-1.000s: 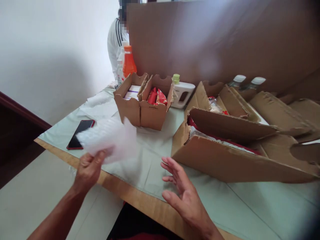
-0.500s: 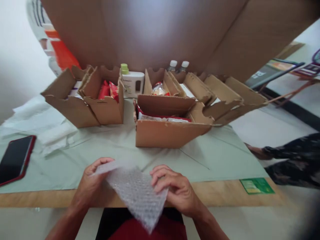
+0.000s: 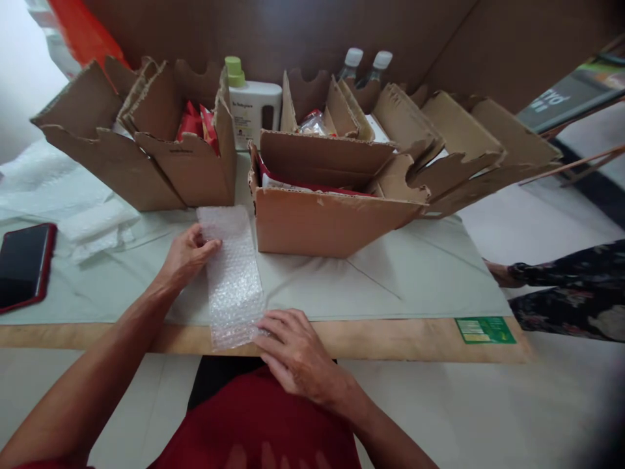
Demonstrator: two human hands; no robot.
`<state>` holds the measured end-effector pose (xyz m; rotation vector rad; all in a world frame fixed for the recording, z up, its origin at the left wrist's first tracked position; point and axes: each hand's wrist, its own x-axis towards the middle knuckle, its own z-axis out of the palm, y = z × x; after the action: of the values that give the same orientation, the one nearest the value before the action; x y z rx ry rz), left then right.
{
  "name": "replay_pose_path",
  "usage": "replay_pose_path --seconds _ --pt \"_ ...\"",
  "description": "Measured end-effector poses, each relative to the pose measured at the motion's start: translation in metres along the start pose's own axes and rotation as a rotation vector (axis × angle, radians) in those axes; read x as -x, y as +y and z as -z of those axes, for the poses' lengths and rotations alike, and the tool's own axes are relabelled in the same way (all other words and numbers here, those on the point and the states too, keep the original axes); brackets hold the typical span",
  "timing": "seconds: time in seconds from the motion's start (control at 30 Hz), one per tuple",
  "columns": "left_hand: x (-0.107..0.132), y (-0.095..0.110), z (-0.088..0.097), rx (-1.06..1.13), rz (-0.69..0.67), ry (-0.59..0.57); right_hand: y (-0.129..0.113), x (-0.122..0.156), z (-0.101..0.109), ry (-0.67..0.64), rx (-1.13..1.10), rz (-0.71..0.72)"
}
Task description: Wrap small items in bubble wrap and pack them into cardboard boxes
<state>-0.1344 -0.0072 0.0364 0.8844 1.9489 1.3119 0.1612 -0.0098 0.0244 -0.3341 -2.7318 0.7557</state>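
Observation:
A clear sheet of bubble wrap (image 3: 232, 273) lies lengthwise on the cloth-covered table, its near end over the bare wooden front edge. At its upper left side, my left hand (image 3: 188, 254) is closed on the edge, with the thumb over the sheet and the other fingers curled. My right hand (image 3: 297, 355) rests at the lower right corner, palm down. Its fingers are stretched out and their tips touch the wrap. Just beyond the sheet, to the right, stands a cardboard bin (image 3: 322, 225) with red and white packets inside.
More cardboard bins (image 3: 190, 172) line the back, around a white bottle with a green cap (image 3: 256, 107). Two white-capped bottles (image 3: 351, 62) stand behind. A phone (image 3: 24, 264) and more bubble wrap (image 3: 97, 225) lie left. A person's patterned clothing (image 3: 576, 290) shows at right.
The bubble wrap, held up folded before, now lies flat on the table. My left hand has moved up along its edge; my right hand has loosened and straightened its fingers. The view has tilted down.

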Motion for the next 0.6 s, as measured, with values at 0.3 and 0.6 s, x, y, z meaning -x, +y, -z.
replay_pose_path --seconds 0.3,0.6 --pt "-0.01 -0.017 0.017 -0.361 -0.141 0.103 -0.013 -0.011 0.0 -0.042 -0.027 0.025" --pt "0.004 -0.02 0.01 -0.786 -0.746 -0.162 0.03 -0.102 0.014 -0.026 0.182 0.041"
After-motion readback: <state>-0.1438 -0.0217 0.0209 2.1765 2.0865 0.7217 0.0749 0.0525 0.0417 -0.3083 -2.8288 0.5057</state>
